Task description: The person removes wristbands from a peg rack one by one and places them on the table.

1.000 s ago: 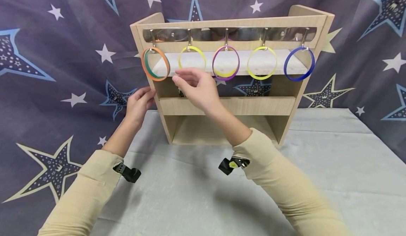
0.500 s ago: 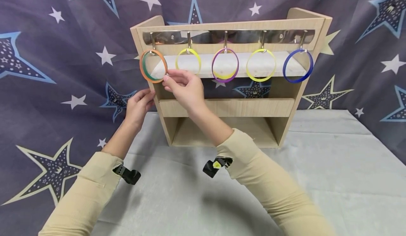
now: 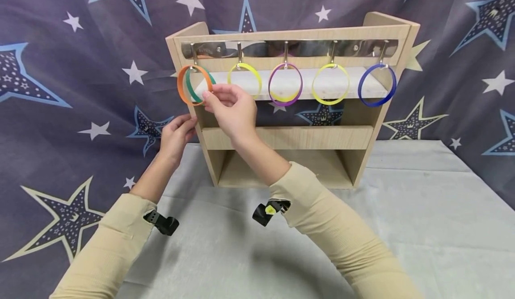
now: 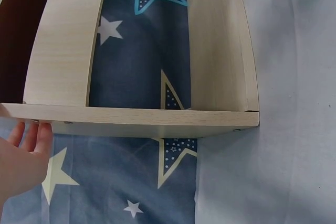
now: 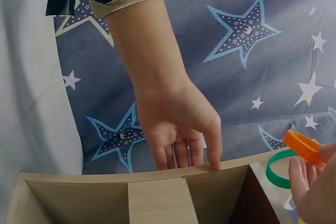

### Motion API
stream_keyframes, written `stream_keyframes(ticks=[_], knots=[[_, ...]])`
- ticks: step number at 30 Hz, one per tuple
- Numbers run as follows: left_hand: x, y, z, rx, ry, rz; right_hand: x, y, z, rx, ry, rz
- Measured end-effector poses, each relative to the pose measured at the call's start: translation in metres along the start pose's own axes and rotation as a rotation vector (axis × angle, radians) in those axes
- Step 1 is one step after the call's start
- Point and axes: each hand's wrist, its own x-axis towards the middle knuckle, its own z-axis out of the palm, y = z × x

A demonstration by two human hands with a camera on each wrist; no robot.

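My right hand (image 3: 235, 111) pinches the right edge of an orange ring (image 3: 179, 84) between thumb and fingers. That ring hangs at the leftmost hook of a light wooden shelf unit (image 3: 287, 138), with a green ring (image 3: 188, 84) behind it. In the right wrist view the orange ring (image 5: 304, 148) stands tilted apart from the green ring (image 5: 273, 174). My left hand (image 3: 174, 140) rests its fingertips on the unit's left side panel; the left wrist view shows the fingers (image 4: 44, 137) fairly straight against the panel's outer face.
A metal hook rail (image 3: 310, 48) runs along the unit's top. Further right hang a yellow ring (image 3: 259, 82), a purple ring (image 3: 271, 84) with yellow behind it, another yellow ring (image 3: 314, 84) and a blue ring (image 3: 394, 89). A grey cloth (image 3: 422, 209) covers the table.
My right hand has moved left from before the second hook and taken hold of the orange ring, which now stands apart from the green one. My left hand has stayed at the panel.
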Motion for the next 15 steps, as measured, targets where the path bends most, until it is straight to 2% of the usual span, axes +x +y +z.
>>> stream_keyframes(ticks=[5, 15], knots=[[0.000, 0.000, 0.000, -0.016, -0.007, 0.020, 0.000, -0.008, -0.001, 0.031, -0.011, -0.019], [0.000, -0.001, 0.000, -0.040, -0.025, 0.034, -0.010, -0.021, -0.010, 0.077, -0.094, -0.063]])
